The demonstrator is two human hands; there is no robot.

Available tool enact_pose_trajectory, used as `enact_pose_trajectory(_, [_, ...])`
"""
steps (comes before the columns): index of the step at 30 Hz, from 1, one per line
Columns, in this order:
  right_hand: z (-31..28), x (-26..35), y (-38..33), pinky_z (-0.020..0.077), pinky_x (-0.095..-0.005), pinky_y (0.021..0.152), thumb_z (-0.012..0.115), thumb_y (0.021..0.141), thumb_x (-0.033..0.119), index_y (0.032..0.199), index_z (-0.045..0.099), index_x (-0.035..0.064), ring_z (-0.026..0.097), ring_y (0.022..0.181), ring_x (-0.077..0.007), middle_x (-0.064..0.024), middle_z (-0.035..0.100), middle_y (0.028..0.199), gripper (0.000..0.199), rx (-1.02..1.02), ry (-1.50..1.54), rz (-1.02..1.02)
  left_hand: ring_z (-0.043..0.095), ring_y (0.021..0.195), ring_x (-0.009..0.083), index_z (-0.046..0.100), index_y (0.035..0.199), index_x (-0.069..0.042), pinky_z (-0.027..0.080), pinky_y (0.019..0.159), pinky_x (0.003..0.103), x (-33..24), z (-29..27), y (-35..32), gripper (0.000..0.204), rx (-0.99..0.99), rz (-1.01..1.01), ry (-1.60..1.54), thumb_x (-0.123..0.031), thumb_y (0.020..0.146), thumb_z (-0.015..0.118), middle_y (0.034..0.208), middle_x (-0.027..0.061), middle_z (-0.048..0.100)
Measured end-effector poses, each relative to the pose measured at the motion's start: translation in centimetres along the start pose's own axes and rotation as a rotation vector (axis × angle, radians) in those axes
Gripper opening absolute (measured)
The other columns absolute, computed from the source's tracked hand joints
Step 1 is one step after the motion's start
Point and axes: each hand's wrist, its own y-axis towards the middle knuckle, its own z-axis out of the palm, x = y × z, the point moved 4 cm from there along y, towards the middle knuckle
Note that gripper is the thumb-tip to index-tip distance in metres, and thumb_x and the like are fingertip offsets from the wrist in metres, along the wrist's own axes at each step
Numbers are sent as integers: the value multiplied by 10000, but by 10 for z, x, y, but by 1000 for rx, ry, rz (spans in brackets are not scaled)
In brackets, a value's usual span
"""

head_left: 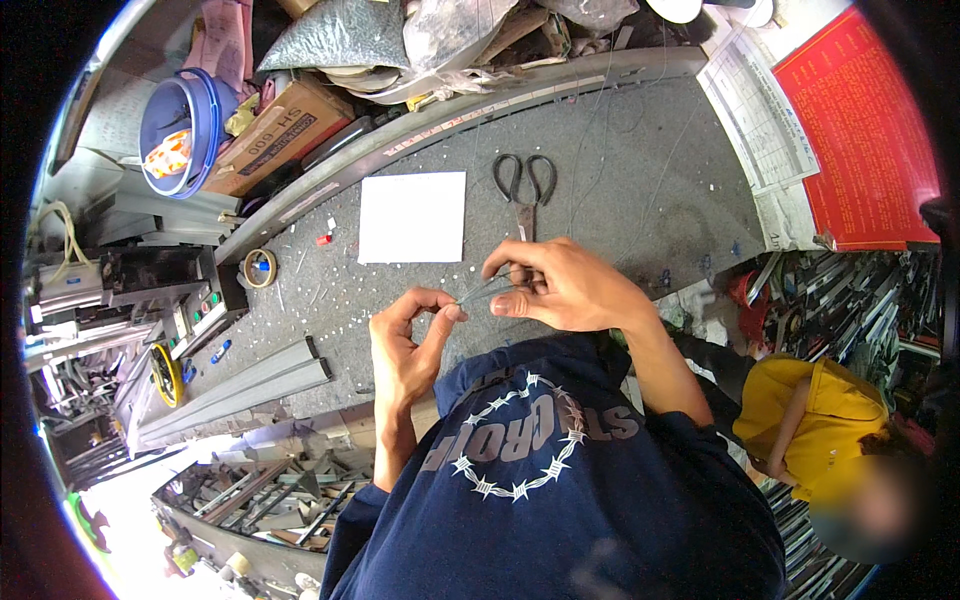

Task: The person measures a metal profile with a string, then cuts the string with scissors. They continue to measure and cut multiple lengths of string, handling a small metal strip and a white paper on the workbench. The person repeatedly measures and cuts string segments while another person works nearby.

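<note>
My left hand (412, 338) pinches one end of some thin grey-blue strands (477, 290) between thumb and forefinger. The other part of the strands runs into the fingers of my right hand (572, 287), which are closed on it. Whether they are thread or fine wire is too small to tell. Both hands are held above the grey work surface, close to my dark blue shirt. Just beyond my right hand lie scissors (525, 185) with black loop handles, their blades partly hidden by that hand. A white sheet of paper (412, 217) lies farther left.
A tape roll (259, 268) and grey metal profiles (240, 390) lie to the left on the scrap-strewn table (650, 150). Bags (335, 40), a cardboard box (280, 135) and a blue bucket (180, 135) crowd the far side. At right sits a person in yellow (810, 415).
</note>
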Motion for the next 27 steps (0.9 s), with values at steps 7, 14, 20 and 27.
enact_pose_trajectory(7, [26, -4, 16, 536, -443, 831, 670, 950, 568, 1179, 665, 13, 708, 941, -307, -189, 708, 968, 601, -179, -46, -473, 722, 792, 235, 725, 905, -12, 529, 806, 352, -22, 2, -8, 69, 49, 101, 317, -48, 868, 771, 856, 122, 749])
enact_pose_trajectory(14, [47, -12, 21, 505, -348, 610, 588, 1069, 312, 898, 613, -23, 629, 641, -174, -79, 632, 693, 377, 142, 201, -173, 713, 754, 253, 721, 921, -14, 529, 787, 356, -17, -4, -10, 85, 18, 140, 384, -43, 862, 775, 850, 119, 747])
enact_pose_trajectory(20, [23, -10, 7, 474, -337, 592, 598, 1056, 242, 894, 618, -10, 553, 615, -133, -52, 613, 712, 300, -57, 149, -109, 700, 760, 193, 712, 917, 13, 538, 757, 323, -4, -12, -8, 76, -12, 98, 284, -37, 876, 752, 818, 113, 740])
enact_pose_trajectory(27, [5, 7, -3, 484, -440, 639, 650, 974, 197, 904, 646, -18, 647, 658, -356, -203, 667, 756, 226, -172, -7, -118, 694, 779, 171, 717, 941, 24, 535, 759, 315, 12, -11, -7, 110, 24, 12, 174, -66, 887, 750, 817, 110, 741])
